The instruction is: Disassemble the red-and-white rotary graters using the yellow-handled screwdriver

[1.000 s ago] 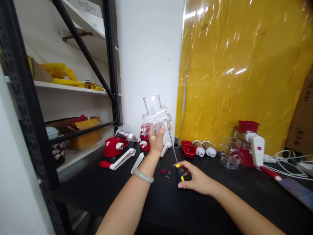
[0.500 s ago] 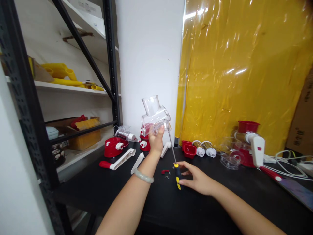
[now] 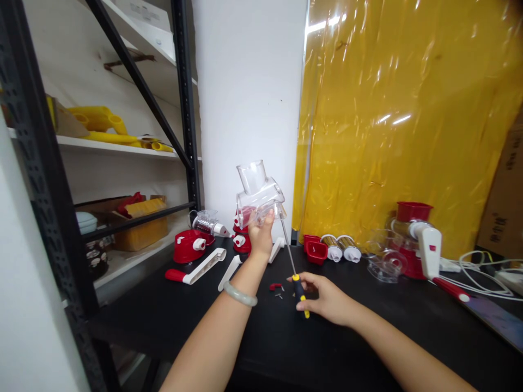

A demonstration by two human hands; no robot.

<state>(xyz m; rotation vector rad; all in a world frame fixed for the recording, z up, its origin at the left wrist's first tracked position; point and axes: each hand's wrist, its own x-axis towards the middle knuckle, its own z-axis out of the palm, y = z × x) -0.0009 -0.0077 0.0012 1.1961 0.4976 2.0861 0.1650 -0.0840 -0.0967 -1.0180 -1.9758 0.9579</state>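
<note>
My left hand [image 3: 261,234] is closed around the lower part of a clear plastic grater housing [image 3: 261,190], held up above the table with its round chute tilted upward. In my right hand [image 3: 322,296] is a screwdriver [image 3: 300,296] with a black and yellow handle, gripped between thumb and fingers. Its long metal shaft slants up to the underside of the housing, where the tip meets a lower edge; the exact contact is too small to make out. Below, a small red part [image 3: 275,286] and several tiny screws [image 3: 279,296] lie on the black table [image 3: 253,348].
On the left lie a red base [image 3: 190,246] and a white crank handle [image 3: 204,267] with a red grip. Red trays [image 3: 316,251] and drum blades [image 3: 349,249] stand behind my right hand. Farther right is an assembled rotary grater [image 3: 414,239]. A black-framed shelf [image 3: 186,109] borders the left.
The screwdriver handle has turned in my right hand, and its lower end has swung slightly right. My left hand and the clear housing have stayed almost still.
</note>
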